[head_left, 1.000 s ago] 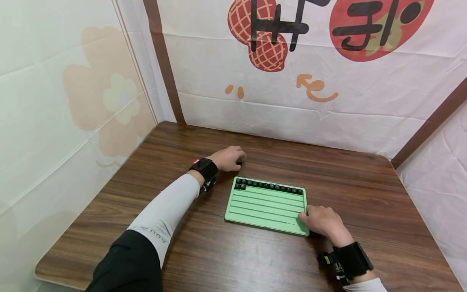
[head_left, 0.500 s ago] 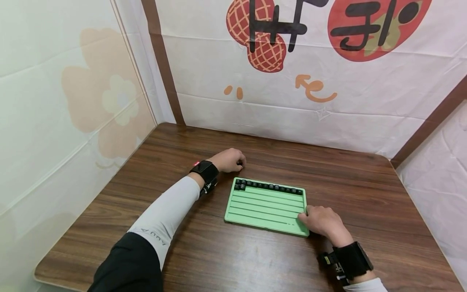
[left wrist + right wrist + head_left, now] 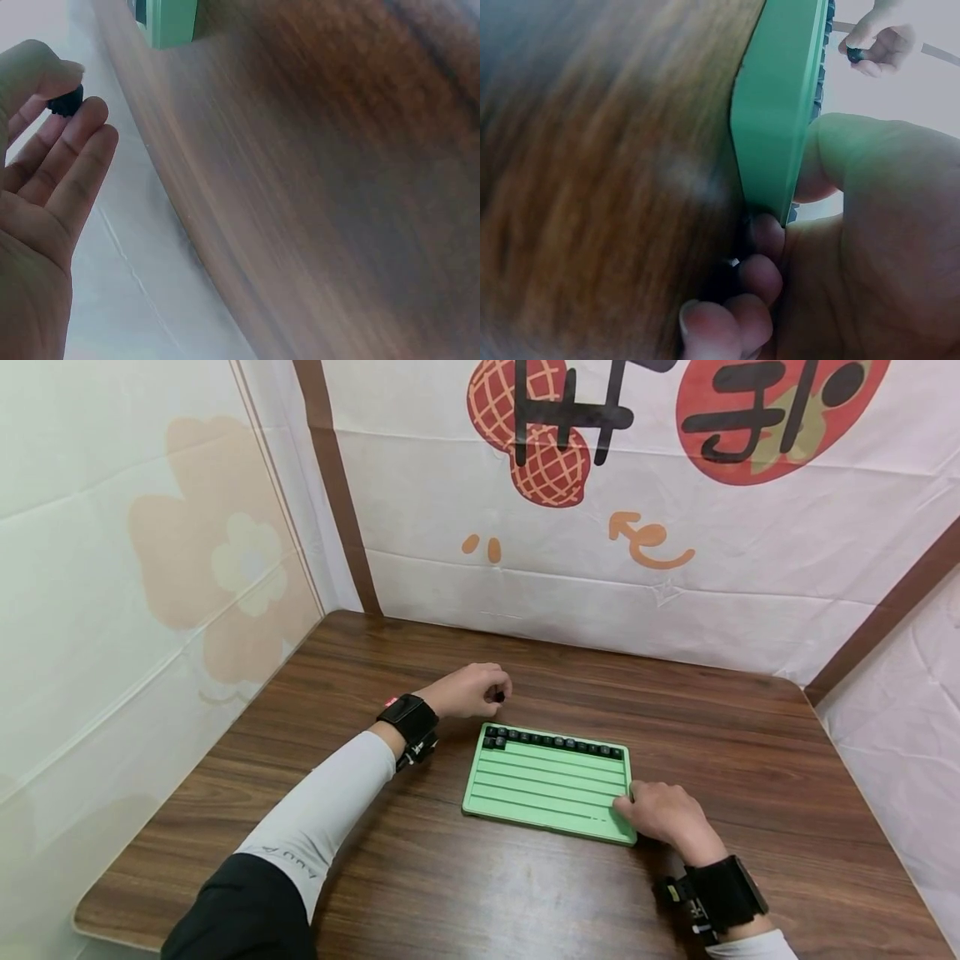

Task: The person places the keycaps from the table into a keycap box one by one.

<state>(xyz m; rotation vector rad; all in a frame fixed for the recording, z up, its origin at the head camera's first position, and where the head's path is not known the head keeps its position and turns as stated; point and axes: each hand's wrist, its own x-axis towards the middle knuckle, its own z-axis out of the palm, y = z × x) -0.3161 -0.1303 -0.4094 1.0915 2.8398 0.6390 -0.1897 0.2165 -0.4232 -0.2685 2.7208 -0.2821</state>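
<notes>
A light-green keyboard-shaped board [image 3: 543, 789] with grooved rows lies on the wooden table. Black keycaps [image 3: 558, 742] line its top row, and a couple more sit at the left of the second row. Beyond its far left corner, my left hand [image 3: 467, 692] pinches a small black keycap [image 3: 66, 101] between thumb and fingertips, above the tabletop. My right hand [image 3: 666, 814] grips the board's near right corner, thumb on top. In the right wrist view its other fingers [image 3: 761, 279] curl beside and below the green edge [image 3: 772, 112].
Brown wood-grain table [image 3: 405, 893] surrounds the board. Behind it hangs a white printed cloth [image 3: 420, 585], with more pale cloth at the left [image 3: 90, 635] and right [image 3: 900, 710]. Black camera straps [image 3: 411, 720] are on both wrists.
My left hand has risen a little and shifted slightly right with the keycap, its wrist turning. The right hand and the board have stayed in place.
</notes>
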